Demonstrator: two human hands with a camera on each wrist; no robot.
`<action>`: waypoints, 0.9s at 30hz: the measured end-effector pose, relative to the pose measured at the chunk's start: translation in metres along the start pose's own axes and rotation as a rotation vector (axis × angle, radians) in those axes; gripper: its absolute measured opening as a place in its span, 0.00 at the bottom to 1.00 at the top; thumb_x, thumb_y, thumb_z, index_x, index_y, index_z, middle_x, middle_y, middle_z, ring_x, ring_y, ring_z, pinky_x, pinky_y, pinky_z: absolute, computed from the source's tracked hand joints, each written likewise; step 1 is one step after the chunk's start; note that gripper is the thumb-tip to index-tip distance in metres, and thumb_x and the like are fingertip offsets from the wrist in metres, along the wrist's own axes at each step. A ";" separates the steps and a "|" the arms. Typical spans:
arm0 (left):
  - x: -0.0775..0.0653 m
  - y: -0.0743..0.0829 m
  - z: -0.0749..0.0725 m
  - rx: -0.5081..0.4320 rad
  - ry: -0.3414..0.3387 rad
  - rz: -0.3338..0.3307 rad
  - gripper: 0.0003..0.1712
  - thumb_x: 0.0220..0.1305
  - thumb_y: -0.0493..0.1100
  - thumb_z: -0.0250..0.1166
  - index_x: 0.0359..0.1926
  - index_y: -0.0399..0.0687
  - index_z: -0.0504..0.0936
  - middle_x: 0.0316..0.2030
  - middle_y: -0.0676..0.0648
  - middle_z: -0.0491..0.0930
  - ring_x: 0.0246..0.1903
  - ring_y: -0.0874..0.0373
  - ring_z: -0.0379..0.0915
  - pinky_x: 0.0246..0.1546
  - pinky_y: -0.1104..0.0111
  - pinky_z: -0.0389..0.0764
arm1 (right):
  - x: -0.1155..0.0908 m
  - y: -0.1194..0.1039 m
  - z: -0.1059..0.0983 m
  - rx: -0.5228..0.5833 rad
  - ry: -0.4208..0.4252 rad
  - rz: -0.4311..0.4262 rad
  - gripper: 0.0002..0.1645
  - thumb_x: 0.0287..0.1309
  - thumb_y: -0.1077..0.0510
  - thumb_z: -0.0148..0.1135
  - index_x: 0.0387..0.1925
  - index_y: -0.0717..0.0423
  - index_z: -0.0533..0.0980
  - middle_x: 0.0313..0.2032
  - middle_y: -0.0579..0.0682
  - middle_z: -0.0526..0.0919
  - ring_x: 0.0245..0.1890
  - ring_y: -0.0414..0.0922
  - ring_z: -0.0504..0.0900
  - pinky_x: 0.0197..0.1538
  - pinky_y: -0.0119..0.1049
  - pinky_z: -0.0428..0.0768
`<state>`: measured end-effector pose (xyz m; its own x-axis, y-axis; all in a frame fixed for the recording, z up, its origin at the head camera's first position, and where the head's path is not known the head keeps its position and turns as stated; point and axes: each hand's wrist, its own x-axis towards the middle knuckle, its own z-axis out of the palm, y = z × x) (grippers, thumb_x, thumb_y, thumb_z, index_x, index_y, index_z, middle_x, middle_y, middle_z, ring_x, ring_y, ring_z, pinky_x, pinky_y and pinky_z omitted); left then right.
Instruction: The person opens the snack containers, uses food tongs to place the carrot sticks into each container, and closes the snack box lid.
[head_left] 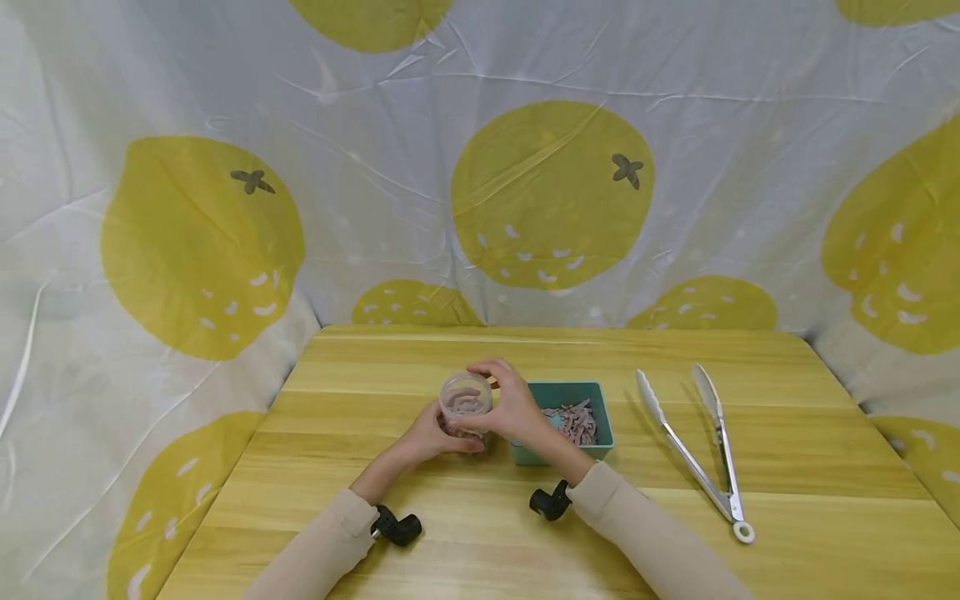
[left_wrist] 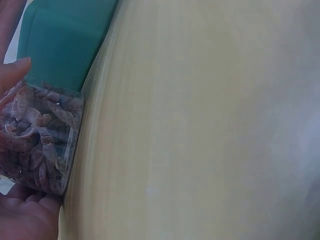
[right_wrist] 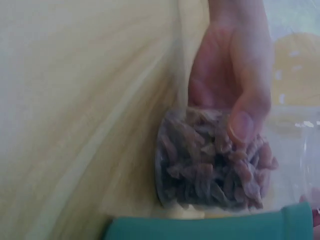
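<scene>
A clear round jar (head_left: 465, 392), partly filled with brownish-purple dried strips (right_wrist: 215, 165), stands upright on the table. My left hand (head_left: 426, 435) wraps the jar's lower side, its thumb lying across the front. The right hand (head_left: 514, 408) spans the jar's top, with thumb and fingers on opposite sides of the rim; whether a clear lid sits there I cannot tell. Close on the jar's right is a teal box (head_left: 534, 455) holding more of the strips. The left wrist view shows the strips packed against the jar's wall, beside the box.
Metal tongs (head_left: 729, 467) with a white ring end lie spread apart on the right of the wooden table (head_left: 360, 358). A lemon-print cloth (head_left: 405, 183) hangs behind and at the sides.
</scene>
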<state>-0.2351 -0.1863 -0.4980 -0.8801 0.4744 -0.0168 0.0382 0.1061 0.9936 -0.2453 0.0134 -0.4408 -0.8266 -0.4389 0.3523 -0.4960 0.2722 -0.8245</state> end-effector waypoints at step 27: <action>0.000 0.002 0.000 0.014 -0.002 0.022 0.42 0.54 0.32 0.76 0.68 0.44 0.68 0.56 0.43 0.76 0.50 0.49 0.78 0.52 0.61 0.79 | 0.001 -0.001 0.000 -0.045 -0.023 0.018 0.49 0.38 0.50 0.86 0.64 0.56 0.74 0.57 0.50 0.74 0.54 0.50 0.74 0.50 0.45 0.77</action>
<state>-0.2352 -0.1856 -0.4957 -0.8778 0.4789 0.0046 0.0641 0.1080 0.9921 -0.2457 0.0123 -0.4394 -0.8294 -0.4528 0.3272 -0.4931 0.3183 -0.8097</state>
